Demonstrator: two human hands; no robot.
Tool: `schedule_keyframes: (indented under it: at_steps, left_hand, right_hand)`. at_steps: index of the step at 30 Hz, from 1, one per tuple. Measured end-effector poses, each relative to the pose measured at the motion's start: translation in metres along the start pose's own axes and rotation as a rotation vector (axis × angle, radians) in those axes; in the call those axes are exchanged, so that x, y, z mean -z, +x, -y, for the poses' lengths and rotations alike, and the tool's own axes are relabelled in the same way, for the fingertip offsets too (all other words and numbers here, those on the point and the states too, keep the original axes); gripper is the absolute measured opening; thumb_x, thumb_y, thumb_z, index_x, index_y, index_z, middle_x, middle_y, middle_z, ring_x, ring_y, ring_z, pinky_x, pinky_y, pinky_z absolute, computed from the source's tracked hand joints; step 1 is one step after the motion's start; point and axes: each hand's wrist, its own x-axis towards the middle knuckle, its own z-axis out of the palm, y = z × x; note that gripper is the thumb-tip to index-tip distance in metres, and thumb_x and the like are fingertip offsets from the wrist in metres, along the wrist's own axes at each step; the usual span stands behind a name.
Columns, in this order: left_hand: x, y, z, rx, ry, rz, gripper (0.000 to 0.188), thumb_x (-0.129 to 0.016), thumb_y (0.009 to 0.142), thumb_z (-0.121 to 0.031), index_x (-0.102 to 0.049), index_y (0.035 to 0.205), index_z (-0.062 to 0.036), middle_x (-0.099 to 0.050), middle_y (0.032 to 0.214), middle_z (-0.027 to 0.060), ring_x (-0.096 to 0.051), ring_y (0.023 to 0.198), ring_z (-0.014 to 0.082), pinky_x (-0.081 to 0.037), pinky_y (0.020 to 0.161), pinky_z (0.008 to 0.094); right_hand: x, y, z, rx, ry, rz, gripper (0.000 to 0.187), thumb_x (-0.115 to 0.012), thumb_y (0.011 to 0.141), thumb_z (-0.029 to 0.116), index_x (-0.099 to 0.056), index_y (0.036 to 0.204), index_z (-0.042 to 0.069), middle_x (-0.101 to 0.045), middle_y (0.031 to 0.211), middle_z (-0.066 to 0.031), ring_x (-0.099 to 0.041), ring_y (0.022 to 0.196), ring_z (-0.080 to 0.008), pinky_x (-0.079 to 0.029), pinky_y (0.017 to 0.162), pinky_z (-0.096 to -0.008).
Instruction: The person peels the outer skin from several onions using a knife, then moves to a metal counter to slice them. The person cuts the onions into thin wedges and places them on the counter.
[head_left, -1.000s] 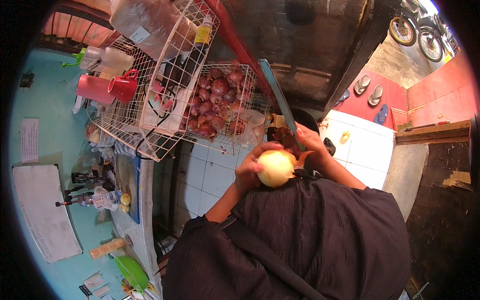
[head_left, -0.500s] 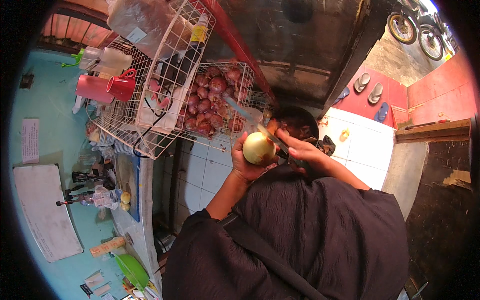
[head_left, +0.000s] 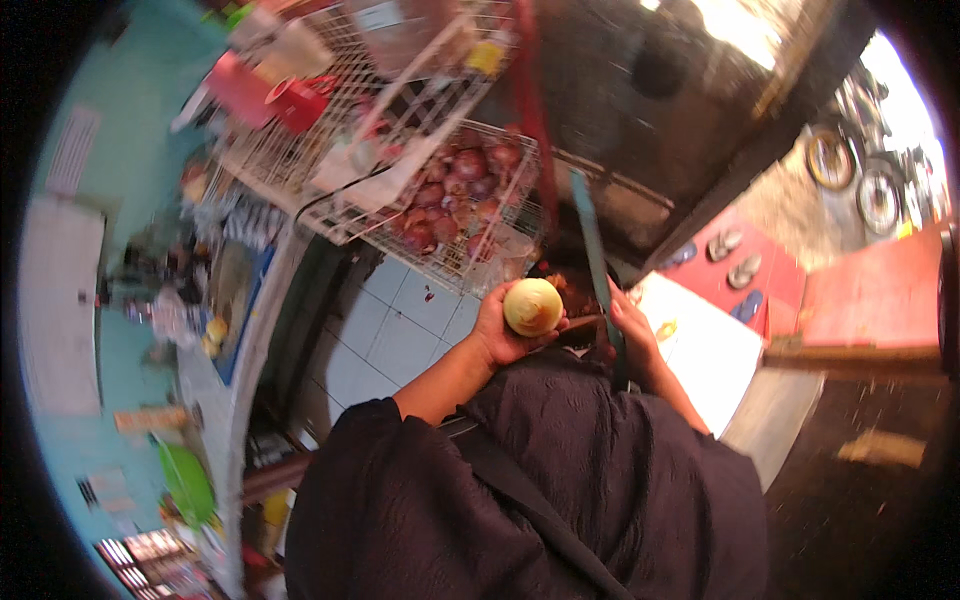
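Left hand (head_left: pixel 497 325) cups the onion (head_left: pixel 532 307) near the centre of the frame, its fingers bent and closed around the underside; fingertips show at the onion's lower right, so the palm seems to bear the weight and leave the pale upper face uncovered; a brown patch marks that face. Right hand (head_left: pixel 632 332), to the right, has its fingers wrapped on the lower part of the knife (head_left: pixel 594 240), thumb laid along it; the handle is mostly hidden, so I cannot tell how each finger sits; the blade points up the frame, apart from the onion, probably to keep the edge off the left fingers.

Just beyond the hands, a dark bin (head_left: pixel 628 270) holds brown peel (head_left: pixel 556 283); its place right under the work likely lets scraps drop in. The dark clothing (head_left: pixel 620 480) fills the lower centre, and the elbows seem tucked close for steadiness.

Above left of the hands, a wire basket (head_left: pixel 490 262) holds red onions (head_left: pixel 425 232); the open mesh probably lets air through; farther up left, a red mug (head_left: pixel 297 104) lies by the wire rack (head_left: pixel 262 165). At left, small pale onions (head_left: pixel 214 336) sit on the counter (head_left: pixel 215 400); at upper right, sandals (head_left: pixel 745 270) lie on the red step (head_left: pixel 785 275), likely left off at the doorway.
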Motion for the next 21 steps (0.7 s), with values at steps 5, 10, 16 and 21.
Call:
schedule_keyframes:
  at_steps: [5, 10, 16, 21]
  left_hand:
    - [-0.008, 0.012, 0.029, 0.054, 0.175, 0.078, 0.052, -0.042, 0.083, -0.049, -0.061, 0.104, -0.0055, -0.064, 0.101, 0.0199, -0.063, 0.087, 0.0373, -0.052, 0.074, 0.0489]
    - [-0.039, -0.045, 0.051, -0.04, 0.254, 0.022, 0.037, -0.05, 0.08, -0.04, -0.063, 0.09, -0.0067, -0.065, 0.084, 0.0151, -0.063, 0.075, 0.0315, -0.051, 0.073, 0.0469]
    - [0.043, -0.082, 0.078, -0.112, 0.109, -0.167, 0.034, -0.054, 0.078, -0.041, -0.063, 0.087, -0.01, -0.066, 0.083, 0.0111, -0.064, 0.067, 0.0299, -0.053, 0.063, 0.0449]
    - [0.094, -0.115, 0.065, -0.263, 0.108, -0.253, 0.038, -0.05, 0.08, -0.044, -0.061, 0.096, -0.0118, -0.065, 0.087, 0.0137, -0.065, 0.073, 0.0311, -0.053, 0.059, 0.0465]
  right_hand:
    - [0.031, -0.04, -0.016, -0.145, 0.083, 0.119, 0.069, -0.057, 0.083, 0.05, -0.039, 0.129, 0.002, -0.057, 0.073, -0.005, -0.046, 0.044, -0.0093, -0.034, 0.037, -0.0218]
    - [0.054, -0.036, -0.041, -0.271, -0.206, -0.036, 0.063, -0.058, 0.084, 0.046, -0.043, 0.127, 0.003, -0.045, 0.05, -0.0011, -0.041, 0.036, -0.0117, -0.031, 0.033, -0.0252]
    - [0.047, -0.036, -0.053, -0.441, -0.507, 0.061, 0.061, -0.055, 0.091, 0.026, -0.028, 0.142, 0.008, -0.045, 0.058, 0.0015, -0.037, 0.038, -0.0072, -0.03, 0.034, -0.0235]
    - [-0.001, -0.019, -0.096, -0.463, -0.775, 0.258, 0.068, -0.058, 0.088, 0.02, -0.021, 0.143, 0.009, -0.043, 0.08, -0.0035, -0.038, 0.059, -0.0108, -0.032, 0.049, -0.0237]
